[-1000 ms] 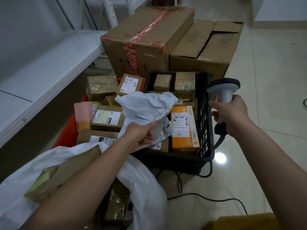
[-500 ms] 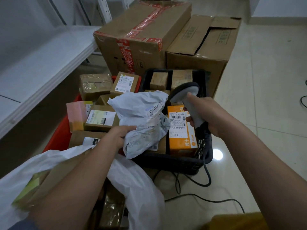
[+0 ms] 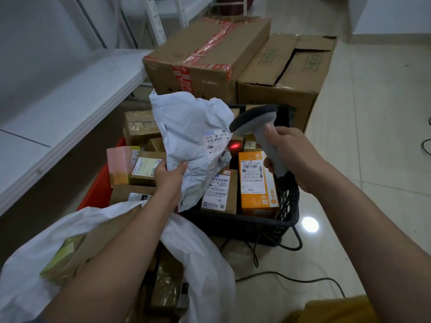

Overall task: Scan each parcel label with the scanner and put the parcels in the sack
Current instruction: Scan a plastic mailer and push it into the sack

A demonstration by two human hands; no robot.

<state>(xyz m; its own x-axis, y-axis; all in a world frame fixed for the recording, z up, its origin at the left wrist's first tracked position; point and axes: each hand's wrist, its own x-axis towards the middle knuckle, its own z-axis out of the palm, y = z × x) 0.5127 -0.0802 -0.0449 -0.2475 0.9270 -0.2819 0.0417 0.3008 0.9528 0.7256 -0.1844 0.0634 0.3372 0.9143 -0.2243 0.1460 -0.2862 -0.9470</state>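
My left hand (image 3: 168, 177) grips a crumpled white plastic mailer parcel (image 3: 191, 136) and holds it upright over the crates, its label facing right. My right hand (image 3: 291, 157) holds the grey scanner (image 3: 258, 127) by its handle, its head close to the mailer's label. A red scan light (image 3: 235, 145) glows just below the label's right edge. A white sack (image 3: 205, 264) lies open at the bottom left with cardboard parcels inside, under my left forearm.
A black crate (image 3: 247, 226) holds an orange box (image 3: 257, 185) and labelled brown parcels. A red crate (image 3: 98, 192) to its left holds several more parcels. Two large cardboard boxes (image 3: 205, 59) stand behind. A white shelf (image 3: 70, 108) runs along the left. Scanner cable (image 3: 300, 279) trails over the floor.
My left hand lifted the white mailer upright and turned its label to the right. My right hand swung the scanner in from the crate's right side to the label; a red light now shows.
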